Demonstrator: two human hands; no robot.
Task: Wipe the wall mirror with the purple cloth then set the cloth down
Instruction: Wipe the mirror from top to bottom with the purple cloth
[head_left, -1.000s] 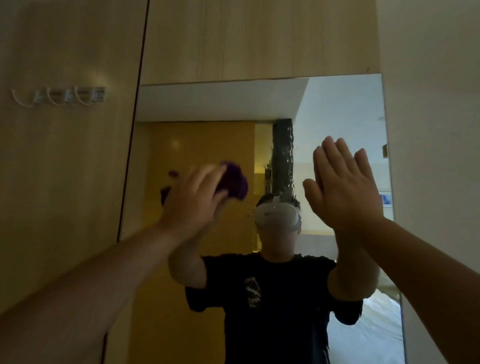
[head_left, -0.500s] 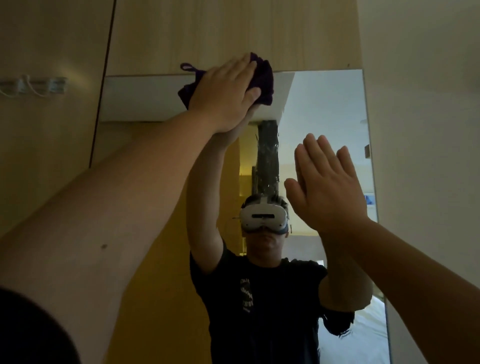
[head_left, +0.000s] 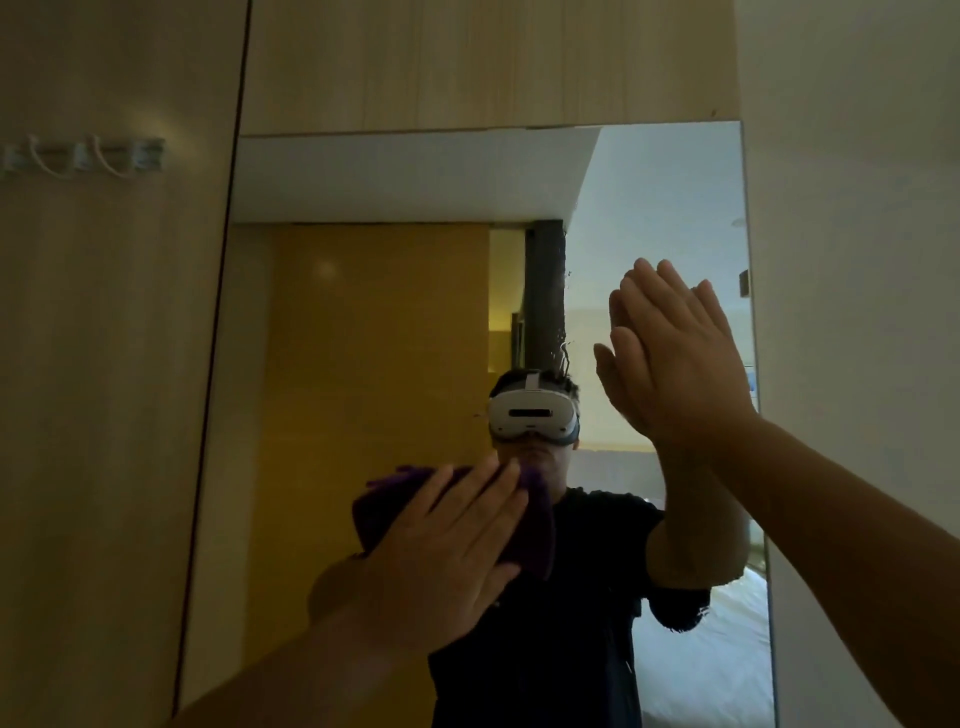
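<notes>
A tall wall mirror fills the middle of the view, set between wooden panels. My left hand presses the bunched purple cloth flat against the glass in the mirror's lower middle; the cloth shows above and to the right of my fingers. My right hand lies flat on the glass near the mirror's right edge, fingers straight and together, holding nothing. The mirror reflects a person in a dark shirt wearing a white headset.
A wooden panel stands to the left of the mirror with a row of white wall hooks on it. A plain pale wall adjoins the mirror's right edge. More wood panelling runs above the mirror.
My left hand has swept the cloth from the mirror's top edge down to its lower middle. My right hand has stayed flat on the glass.
</notes>
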